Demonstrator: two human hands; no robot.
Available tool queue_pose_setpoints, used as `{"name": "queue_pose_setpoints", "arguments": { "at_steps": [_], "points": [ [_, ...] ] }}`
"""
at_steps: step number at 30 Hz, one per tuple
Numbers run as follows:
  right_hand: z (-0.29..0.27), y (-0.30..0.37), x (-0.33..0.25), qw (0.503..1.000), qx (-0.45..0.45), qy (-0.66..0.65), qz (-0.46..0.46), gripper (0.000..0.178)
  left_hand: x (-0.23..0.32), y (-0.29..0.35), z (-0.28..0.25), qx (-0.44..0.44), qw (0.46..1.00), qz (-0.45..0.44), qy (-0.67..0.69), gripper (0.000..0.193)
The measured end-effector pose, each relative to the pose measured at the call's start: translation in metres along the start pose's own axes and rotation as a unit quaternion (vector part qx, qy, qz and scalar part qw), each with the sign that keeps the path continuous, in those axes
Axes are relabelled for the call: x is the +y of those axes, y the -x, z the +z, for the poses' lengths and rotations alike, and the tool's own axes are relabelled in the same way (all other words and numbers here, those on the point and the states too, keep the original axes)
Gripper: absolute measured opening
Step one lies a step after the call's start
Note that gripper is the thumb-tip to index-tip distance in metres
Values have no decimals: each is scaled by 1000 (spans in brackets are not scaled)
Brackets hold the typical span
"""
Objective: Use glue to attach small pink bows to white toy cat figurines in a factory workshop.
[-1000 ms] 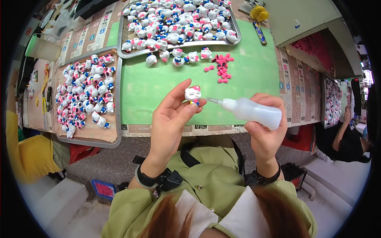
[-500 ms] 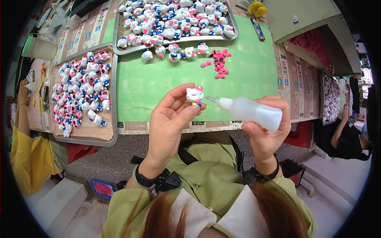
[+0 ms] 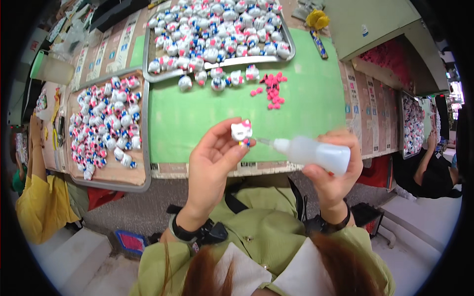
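Note:
Between the fingers and thumb of my left hand [image 3: 213, 160] is a small white cat figurine [image 3: 241, 131] with a pink bow, held upright above the near part of the green mat. My right hand [image 3: 336, 165] grips a translucent white squeeze bottle [image 3: 316, 154], tilted so that its thin nozzle points left at the figurine. The nozzle tip is close beside the figurine's lower side; whether it touches I cannot tell. Beyond my hands, several like figurines [image 3: 218, 83] stand in a row on the mat, next to a cluster of small pink bow-shaped pieces [image 3: 273, 90].
A metal tray [image 3: 220, 64] full of figurines lies at the back, another tray [image 3: 147, 143] at the left. The green mat [image 3: 187, 111] covers the middle. A grey cabinet [image 3: 375, 24] stands far right, near a yellow lump [image 3: 317, 19]. People [image 3: 47, 207] work on both sides.
The nozzle has moved from the figurine's face to lower beside its body. The whole scene sits slightly lower in the picture. Both hands keep their holds.

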State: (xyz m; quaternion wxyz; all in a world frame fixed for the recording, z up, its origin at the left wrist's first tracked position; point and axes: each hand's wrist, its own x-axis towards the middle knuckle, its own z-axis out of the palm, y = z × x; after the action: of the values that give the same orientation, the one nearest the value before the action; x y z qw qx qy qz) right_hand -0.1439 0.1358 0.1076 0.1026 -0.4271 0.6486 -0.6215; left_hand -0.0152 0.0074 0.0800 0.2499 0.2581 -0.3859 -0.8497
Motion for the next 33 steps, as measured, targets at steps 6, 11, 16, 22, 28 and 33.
{"name": "queue_pose_setpoints", "arguments": {
  "at_steps": [6, 11, 16, 22, 28, 33],
  "points": [
    [0, 2, 2, 998, 38, -40, 25, 41, 1, 1, 1, -8, 998, -43, 42, 40],
    [0, 2, 4, 998, 31, -42, 18, 41, 1, 1, 1, -13, 998, -46, 45, 39],
    [0, 2, 4, 999, 26, -40, 18, 41, 1, 3, 0, -12, 998, -42, 43, 39],
    [-2, 3, 5, 999, 22, -26, 14, 41, 2, 3, 0, -13, 999, -19, 43, 37],
    [-4, 2, 8, 971, 127, -148, 138, 35, -4, -1, -3, 5, 999, 30, 12, 39],
    [-30, -32, 67, 975, 158, -41, 153, 34, -3, -3, -18, -12, 989, 57, 137, 44]
  ]
}}
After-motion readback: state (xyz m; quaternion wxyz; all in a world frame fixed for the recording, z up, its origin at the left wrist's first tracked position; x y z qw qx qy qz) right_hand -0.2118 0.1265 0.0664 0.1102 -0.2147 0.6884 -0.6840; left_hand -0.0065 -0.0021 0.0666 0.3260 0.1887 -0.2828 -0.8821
